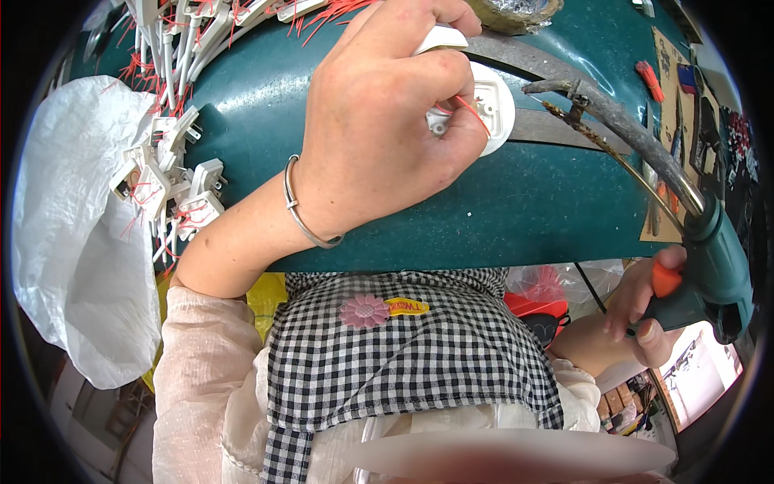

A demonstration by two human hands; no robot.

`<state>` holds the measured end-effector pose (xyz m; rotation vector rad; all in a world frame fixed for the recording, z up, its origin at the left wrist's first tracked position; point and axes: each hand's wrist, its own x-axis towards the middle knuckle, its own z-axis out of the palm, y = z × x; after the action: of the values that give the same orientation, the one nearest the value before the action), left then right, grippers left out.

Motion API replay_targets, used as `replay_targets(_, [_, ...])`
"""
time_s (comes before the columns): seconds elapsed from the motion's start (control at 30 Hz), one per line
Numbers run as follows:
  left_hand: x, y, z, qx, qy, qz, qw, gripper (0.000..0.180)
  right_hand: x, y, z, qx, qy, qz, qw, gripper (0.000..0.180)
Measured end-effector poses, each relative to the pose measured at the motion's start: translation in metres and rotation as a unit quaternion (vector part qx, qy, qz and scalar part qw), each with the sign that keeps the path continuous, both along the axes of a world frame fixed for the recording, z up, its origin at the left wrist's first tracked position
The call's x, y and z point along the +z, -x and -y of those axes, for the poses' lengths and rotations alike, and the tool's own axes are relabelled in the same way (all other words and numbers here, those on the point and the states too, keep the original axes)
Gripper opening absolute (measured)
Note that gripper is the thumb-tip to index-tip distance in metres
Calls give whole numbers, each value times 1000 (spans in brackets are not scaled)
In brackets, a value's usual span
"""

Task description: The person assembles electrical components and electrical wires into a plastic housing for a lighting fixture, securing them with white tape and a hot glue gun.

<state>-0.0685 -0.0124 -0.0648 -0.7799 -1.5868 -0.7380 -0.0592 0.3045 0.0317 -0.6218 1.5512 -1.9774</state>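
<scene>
My left hand (379, 129), a metal bangle on its wrist, is closed over a white rounded plastic housing (504, 105) above the table. A thin red wire (472, 112) shows at the thumb, across the housing's open inside. Another curved white piece (442, 39) shows between the fingers; whether it belongs to the same housing, I cannot tell. On the right, my right hand (645, 302) grips a green soldering gun (721, 258) by its handle, close to the orange trigger (665, 280). Its long metal tube and thin solder feed point left, their ends just right of the housing, apart from it.
White plug parts with red wires (173, 173) lie heaped on the left, with more at the far left. A white plastic bag (85, 234) hangs beside them. Behind the housing sits a round dish (516, 14). A cardboard sheet (665, 129) with tools lies at the right.
</scene>
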Motion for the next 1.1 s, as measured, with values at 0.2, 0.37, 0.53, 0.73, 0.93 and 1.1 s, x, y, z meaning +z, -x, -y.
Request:
replay_targets(0.2, [-1, 1, 0, 2, -6, -4, 1000, 17, -1, -2, 1, -9, 26, 35, 999, 67])
replay_targets(0.37, [6, -8, 2, 17, 7, 17, 1000, 16, 5, -11, 6, -59, -7, 54, 997, 66])
replay_targets(0.53, [16, -26, 23, -4, 28, 102, 994, 16, -6, -16, -2, -47, 20, 28, 998, 66])
replay_targets(0.73, [36, -41, 23, -29, 23, 262, 964, 14, -7, -22, -5, -51, 26, 38, 998, 67])
replay_targets(0.93, [48, -57, 29, -49, 10, 420, 906, 13, -5, -30, -4, -92, 25, 69, 993, 68])
replay_targets(1.1, [56, -58, 21, -58, 6, 518, 853, 12, -5, -32, -5, -100, 33, 72, 992, 68])
